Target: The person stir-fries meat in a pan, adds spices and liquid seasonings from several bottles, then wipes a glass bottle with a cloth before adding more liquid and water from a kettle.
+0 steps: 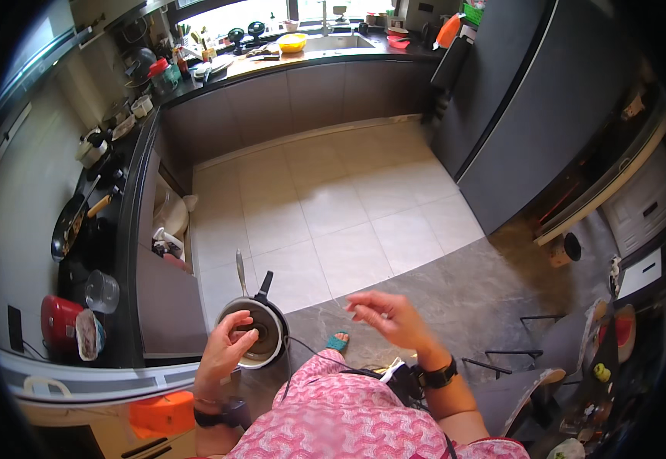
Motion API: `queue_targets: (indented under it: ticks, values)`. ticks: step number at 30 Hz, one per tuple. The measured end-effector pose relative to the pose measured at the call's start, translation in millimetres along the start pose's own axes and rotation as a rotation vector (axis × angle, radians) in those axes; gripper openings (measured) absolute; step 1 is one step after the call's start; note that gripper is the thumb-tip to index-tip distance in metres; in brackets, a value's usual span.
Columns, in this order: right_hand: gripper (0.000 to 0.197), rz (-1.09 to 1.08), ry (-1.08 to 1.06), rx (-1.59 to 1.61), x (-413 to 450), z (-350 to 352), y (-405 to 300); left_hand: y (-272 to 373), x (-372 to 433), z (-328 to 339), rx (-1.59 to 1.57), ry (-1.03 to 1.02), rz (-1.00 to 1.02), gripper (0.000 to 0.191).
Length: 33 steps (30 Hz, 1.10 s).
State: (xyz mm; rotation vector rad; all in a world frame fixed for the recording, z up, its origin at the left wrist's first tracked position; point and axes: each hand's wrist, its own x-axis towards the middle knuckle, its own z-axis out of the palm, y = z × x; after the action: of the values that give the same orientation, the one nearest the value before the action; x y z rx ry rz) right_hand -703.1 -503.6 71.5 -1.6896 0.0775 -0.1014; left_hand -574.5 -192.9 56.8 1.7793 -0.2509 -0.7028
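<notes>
My left hand (225,349) is raised in front of me, thumb and fingers apart, with nothing between them. It overlaps a round metal pot (268,351) in the picture; I cannot tell whether they touch. A black handle (263,284) and a thin metal handle (241,272) stick out from the pot's far side, and its interior looks dark grey. What the pot stands on is hidden. Over the grey floor, my right hand (387,317) hovers with loosely bent fingers and holds nothing. Each wrist wears a black band.
A wok (68,226) sits on the left stove, near a red appliance (60,328) and a clear plastic container (102,291). An open cabinet (171,215) is below. Across the tiled floor (333,201) are a sink (339,42) and yellow bowl (292,43). Chairs (562,338) stand right.
</notes>
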Motion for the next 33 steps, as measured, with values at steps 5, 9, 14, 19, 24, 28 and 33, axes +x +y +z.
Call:
queue_targets:
  ticks: [5, 9, 14, 19, 24, 28, 33]
  values:
    - [0.026, -0.026, 0.110, -0.013, 65, -87, -17, 43, 83, 20, 0.078, 0.019, -0.014, 0.048]
    - [0.026, -0.066, 0.199, 0.044, 103, -154, -2, 75, 147, 50, 0.135, 0.029, 0.006, 0.049]
    - [0.027, -0.080, 0.241, 0.130, 160, -241, 27, 93, 230, 111, 0.106, 0.080, 0.003, 0.052]
    - [0.026, -0.114, 0.221, 0.188, 231, -338, 40, 135, 317, 173, 0.078, 0.123, -0.024, 0.056]
    - [0.027, -0.160, 0.197, 0.237, 300, -423, 42, 197, 395, 210, 0.189, 0.116, -0.006, 0.051]
    - [0.028, -0.113, 0.193, 0.345, 355, -469, 54, 223, 458, 229, 0.147, 0.125, 0.003, 0.047]
    - [0.028, -0.054, 0.175, 0.348, 433, -511, 85, 223, 540, 231, 0.100, 0.115, -0.116, 0.045]
